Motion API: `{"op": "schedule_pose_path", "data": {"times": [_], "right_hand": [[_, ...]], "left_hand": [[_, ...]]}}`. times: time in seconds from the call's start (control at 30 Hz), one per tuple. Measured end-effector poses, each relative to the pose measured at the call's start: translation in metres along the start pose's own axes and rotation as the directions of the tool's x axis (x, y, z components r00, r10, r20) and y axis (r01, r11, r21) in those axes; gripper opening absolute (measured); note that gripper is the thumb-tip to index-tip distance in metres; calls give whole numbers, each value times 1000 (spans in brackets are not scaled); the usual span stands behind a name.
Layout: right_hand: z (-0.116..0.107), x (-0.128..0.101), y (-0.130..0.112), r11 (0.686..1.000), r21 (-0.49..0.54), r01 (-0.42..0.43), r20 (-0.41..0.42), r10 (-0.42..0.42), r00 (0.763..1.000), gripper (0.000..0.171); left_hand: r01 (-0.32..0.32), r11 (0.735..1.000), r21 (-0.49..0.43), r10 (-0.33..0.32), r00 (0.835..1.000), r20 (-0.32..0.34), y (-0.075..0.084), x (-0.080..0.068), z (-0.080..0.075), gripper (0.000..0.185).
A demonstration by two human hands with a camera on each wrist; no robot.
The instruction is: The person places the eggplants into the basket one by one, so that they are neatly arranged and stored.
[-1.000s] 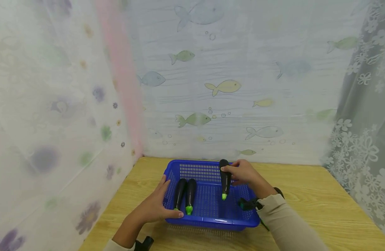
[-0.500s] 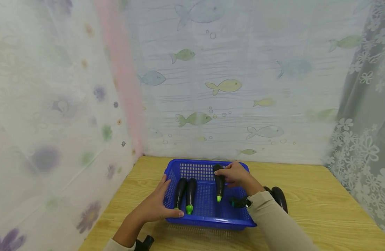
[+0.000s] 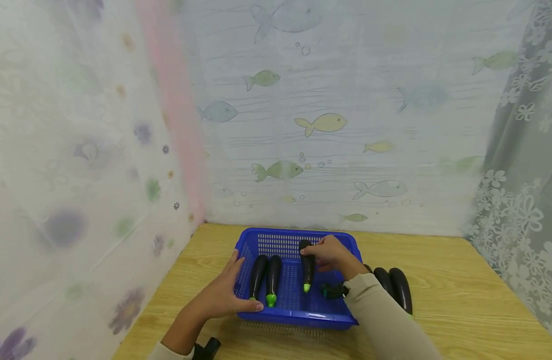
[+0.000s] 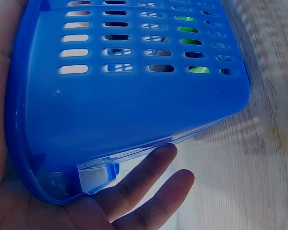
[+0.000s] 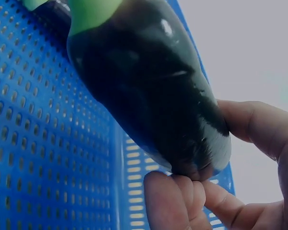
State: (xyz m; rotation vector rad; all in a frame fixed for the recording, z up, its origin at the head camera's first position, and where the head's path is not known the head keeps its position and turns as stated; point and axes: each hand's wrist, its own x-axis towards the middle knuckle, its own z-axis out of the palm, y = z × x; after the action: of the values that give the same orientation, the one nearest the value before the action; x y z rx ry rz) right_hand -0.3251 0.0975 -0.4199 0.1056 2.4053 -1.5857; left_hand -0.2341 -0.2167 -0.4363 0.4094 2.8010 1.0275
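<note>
Two eggplants (image 3: 265, 278) already down in the basket (image 3: 330, 316), third eggplant (image 3: 308, 267) pinched by right hand (image 3: 331, 253) fingertips just over the floor. Left hand (image 3: 221, 297) flat, fingers straight, bracing the basket's near corner. Two more eggplants (image 3: 394, 288) waiting outside, right of the wrist.

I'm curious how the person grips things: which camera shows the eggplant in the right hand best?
The right wrist view: the held eggplant fills the frame, with fingertips pinching its rounded end. The head view shows it small over the blue basket under the right hand. The left wrist view does not show it clearly.
</note>
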Motion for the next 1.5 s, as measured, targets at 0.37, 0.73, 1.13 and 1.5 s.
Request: {"op": "schedule_pose_path", "data": {"times": [0.37, 0.73, 1.13, 1.5], "right_hand": [[7, 4, 4, 999, -15, -44, -17, 44, 999, 37], [17, 11, 8, 997, -30, -67, -12, 66, 998, 40], [25, 14, 9, 994, -53, -91, -5, 91, 996, 48], [35, 21, 11, 993, -39, -112, 9, 112, 994, 43]], "left_hand": [[4, 1000, 18, -4, 1000, 2, 1, 0, 0, 131], [5, 1000, 24, -5, 1000, 4, -3, 3, 1, 132], [7, 1000, 19, -8, 1000, 5, -2, 3, 1, 131], [11, 1000, 18, -11, 1000, 8, 0, 2, 1, 130]]}}
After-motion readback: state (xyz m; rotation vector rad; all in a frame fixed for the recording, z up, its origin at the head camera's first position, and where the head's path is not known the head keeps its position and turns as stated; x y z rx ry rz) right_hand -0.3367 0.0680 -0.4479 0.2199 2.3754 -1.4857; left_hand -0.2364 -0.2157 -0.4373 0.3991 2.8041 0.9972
